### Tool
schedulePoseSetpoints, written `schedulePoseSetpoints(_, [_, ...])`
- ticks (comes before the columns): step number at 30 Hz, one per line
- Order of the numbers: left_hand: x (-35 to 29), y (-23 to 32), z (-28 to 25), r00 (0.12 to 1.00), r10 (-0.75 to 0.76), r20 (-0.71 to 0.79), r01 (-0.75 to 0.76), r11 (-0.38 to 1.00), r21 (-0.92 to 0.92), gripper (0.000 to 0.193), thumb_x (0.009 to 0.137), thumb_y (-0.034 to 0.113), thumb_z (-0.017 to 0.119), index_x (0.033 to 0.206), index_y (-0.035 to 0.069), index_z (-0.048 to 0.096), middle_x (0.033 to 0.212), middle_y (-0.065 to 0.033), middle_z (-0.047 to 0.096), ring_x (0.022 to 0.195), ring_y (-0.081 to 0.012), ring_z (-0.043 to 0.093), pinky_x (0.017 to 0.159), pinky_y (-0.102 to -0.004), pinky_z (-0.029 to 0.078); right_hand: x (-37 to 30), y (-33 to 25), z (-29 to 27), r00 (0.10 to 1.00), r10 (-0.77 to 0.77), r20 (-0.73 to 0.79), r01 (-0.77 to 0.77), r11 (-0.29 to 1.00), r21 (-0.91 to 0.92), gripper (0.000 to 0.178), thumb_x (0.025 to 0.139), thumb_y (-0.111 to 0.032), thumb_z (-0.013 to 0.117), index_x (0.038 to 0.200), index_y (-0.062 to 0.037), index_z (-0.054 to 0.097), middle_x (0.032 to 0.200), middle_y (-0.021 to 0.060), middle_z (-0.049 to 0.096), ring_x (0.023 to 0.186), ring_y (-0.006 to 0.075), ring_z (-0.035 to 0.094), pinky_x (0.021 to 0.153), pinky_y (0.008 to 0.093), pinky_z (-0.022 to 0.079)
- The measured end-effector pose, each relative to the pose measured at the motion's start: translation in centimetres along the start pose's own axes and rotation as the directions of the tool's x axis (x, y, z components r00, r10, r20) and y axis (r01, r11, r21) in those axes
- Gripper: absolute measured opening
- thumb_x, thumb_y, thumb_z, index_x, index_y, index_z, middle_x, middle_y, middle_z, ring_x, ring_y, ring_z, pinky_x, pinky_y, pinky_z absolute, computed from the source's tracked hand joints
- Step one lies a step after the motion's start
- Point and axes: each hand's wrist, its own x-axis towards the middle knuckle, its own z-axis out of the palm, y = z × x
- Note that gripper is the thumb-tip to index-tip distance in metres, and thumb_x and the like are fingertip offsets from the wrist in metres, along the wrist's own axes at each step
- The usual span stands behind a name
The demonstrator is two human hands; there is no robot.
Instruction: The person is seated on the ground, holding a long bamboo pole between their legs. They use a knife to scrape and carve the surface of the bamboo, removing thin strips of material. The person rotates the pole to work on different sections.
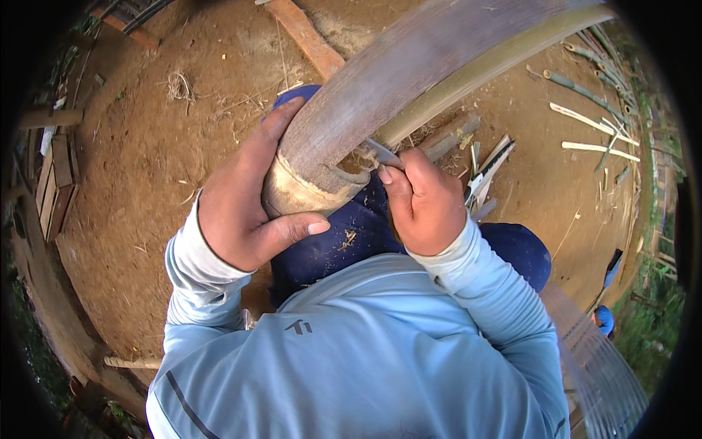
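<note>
A thick bamboo pole (347, 121) rises from my lap toward the upper right, its near end at a pale node ring. My left hand (245, 190) wraps around that end from the left, thumb below and fingers along the far side. Just above the node a notch (358, 159) is cut into the wall, with ragged fibres at its edge. My right hand (428, 205) is closed on a knife (384, 155); its blade sits at the notch and its handle is hidden in my fist. Pale shavings (347, 238) lie on my dark blue trousers.
Brown dirt ground (139, 190) surrounds me, with scattered fibres. A wooden plank (303, 33) lies ahead, and a cut bamboo piece (452, 137) rests beyond my right hand. Split strips (596, 121) and bamboo poles (585, 91) lie at right. A wooden crate (58, 186) stands left.
</note>
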Motion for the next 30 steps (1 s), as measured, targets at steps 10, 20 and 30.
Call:
schedulePoseSetpoints(10, [-0.2, 0.1, 0.1, 0.999, -0.03, -0.019, 0.03, 0.999, -0.046, 0.108, 0.077, 0.041, 0.087, 0.154, -0.008, 0.03, 0.144, -0.0284, 0.053, 0.133, -0.0411, 0.056, 0.109, -0.0411, 0.045, 0.5, 0.0, -1.5, 0.997, -0.008, 0.081, 0.011, 0.999, -0.043, 0.011, 0.098, -0.012, 0.064, 0.094, -0.0026, 0.06, 0.073, 0.02, 0.062, 0.069, 0.0417, 0.065, 0.061, 0.0432, 0.051])
schedulePoseSetpoints(20, [-0.2, 0.5, 0.0, 1.0, -0.029, 0.009, 0.029, 0.998, -0.047, 0.107, 0.078, 0.041, 0.087, 0.154, -0.009, 0.029, 0.145, -0.0289, 0.052, 0.136, -0.0404, 0.054, 0.111, -0.0409, 0.043, 1.1, 0.4, -1.8, 0.999, 0.037, 0.0, -0.037, 0.999, -0.005, 0.019, 0.099, -0.02, 0.066, 0.091, -0.004, 0.059, 0.073, 0.0181, 0.062, 0.064, 0.0383, 0.063, 0.057, 0.0442, 0.048])
schedulePoseSetpoints(30, [0.1, -0.3, -0.5, 0.996, -0.071, 0.057, 0.081, 0.978, -0.195, 0.112, 0.078, 0.043, 0.087, 0.156, -0.01, 0.026, 0.15, -0.0259, 0.048, 0.14, -0.0337, 0.049, 0.115, -0.0395, 0.037, -0.5, 0.9, -1.0, 0.966, 0.218, -0.136, -0.069, 0.73, 0.68, 0.025, 0.09, -0.011, 0.079, 0.101, -0.0033, 0.058, 0.082, 0.0015, 0.061, 0.068, 0.0078, 0.054, 0.067, 0.0256, 0.049])
